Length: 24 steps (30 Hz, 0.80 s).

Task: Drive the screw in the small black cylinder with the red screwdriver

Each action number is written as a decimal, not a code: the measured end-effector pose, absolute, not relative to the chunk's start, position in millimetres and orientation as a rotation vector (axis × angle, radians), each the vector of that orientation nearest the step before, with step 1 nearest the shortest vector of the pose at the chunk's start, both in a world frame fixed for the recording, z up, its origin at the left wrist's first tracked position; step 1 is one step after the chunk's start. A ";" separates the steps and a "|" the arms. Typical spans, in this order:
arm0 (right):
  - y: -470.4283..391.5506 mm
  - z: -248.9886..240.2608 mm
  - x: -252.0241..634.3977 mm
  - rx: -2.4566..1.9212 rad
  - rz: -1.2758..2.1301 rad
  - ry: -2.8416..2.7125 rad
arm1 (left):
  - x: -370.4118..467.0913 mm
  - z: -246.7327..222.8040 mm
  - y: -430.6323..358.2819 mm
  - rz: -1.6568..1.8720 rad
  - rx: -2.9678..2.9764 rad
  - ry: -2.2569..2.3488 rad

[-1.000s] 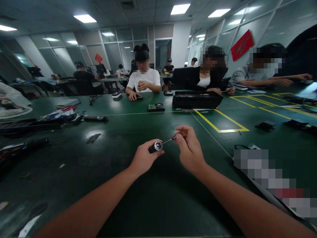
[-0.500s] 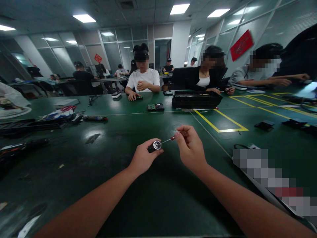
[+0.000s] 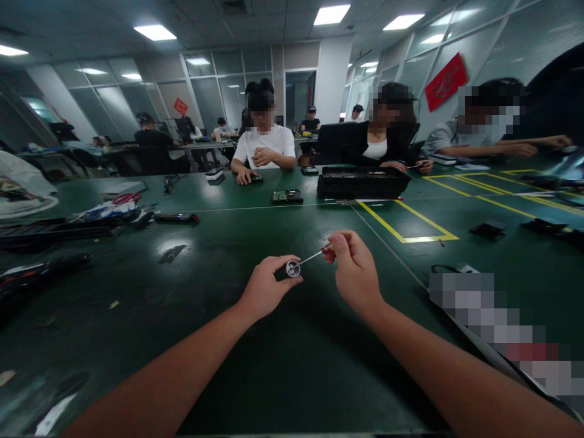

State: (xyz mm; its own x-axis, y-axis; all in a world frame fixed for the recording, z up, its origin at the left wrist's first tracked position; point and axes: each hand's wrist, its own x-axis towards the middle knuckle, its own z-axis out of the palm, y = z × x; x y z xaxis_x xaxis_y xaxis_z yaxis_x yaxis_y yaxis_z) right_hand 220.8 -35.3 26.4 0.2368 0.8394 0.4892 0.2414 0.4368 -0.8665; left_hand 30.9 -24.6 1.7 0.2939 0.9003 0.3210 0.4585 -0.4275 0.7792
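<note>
My left hand (image 3: 269,286) is closed round a small dark cylinder (image 3: 293,268) with a silvery, round open end turned towards me; its exact kind does not show. Between thumb and fingers, my right hand (image 3: 353,258) grips a screwdriver (image 3: 312,257) by its reddish handle. The thin metal shaft slants down to the left, and its tip reaches the cylinder's open end. Whether the tip touches anything inside is too small to tell. Both hands are above the green table (image 3: 274,377).
A circuit board device (image 3: 287,196) and a long black case (image 3: 362,184) lie further back. Tools and cables (image 3: 114,210) crowd the left, near a dark pen-shaped tool (image 3: 176,218). A flat package (image 3: 483,322) lies at right. Co-workers sit across the table.
My right hand has shifted slightly right, and more of the screwdriver's shaft shows. The cylinder in my left hand has turned a little and moved slightly right.
</note>
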 end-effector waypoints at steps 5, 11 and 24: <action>-38.3 25.5 220.6 -1.108 0.480 -1.389 | 31.0 1.2 -25.4 1.023 1.994 1.215; -40.6 27.4 221.6 -1.110 0.415 -1.448 | 31.5 2.3 -25.7 1.024 1.965 1.246; -43.4 33.1 224.7 -1.109 0.259 -1.667 | 29.3 -1.3 -22.2 1.066 1.975 1.291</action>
